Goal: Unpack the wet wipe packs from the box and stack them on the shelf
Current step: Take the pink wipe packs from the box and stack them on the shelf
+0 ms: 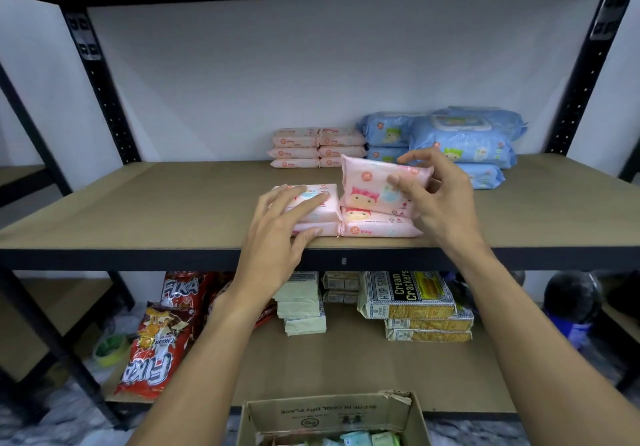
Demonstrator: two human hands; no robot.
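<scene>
Your right hand (440,200) pinches a soft pink plastic wet wipe pack (374,186), tilted over the right-hand pink stack (377,226), likely to drop flat on top. Your left hand (277,234), fingers spread, presses the neighbouring pink stack (330,212) steady on the brown shelf board (173,203).

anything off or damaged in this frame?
Two things. The pink pack pinched by the right hand stands tilted on edge atop the right front stack, not yet laid flat. The cardboard box has a torn, frayed corner on its right rim. The left hand rests on the left front stack, which looks square.
</scene>
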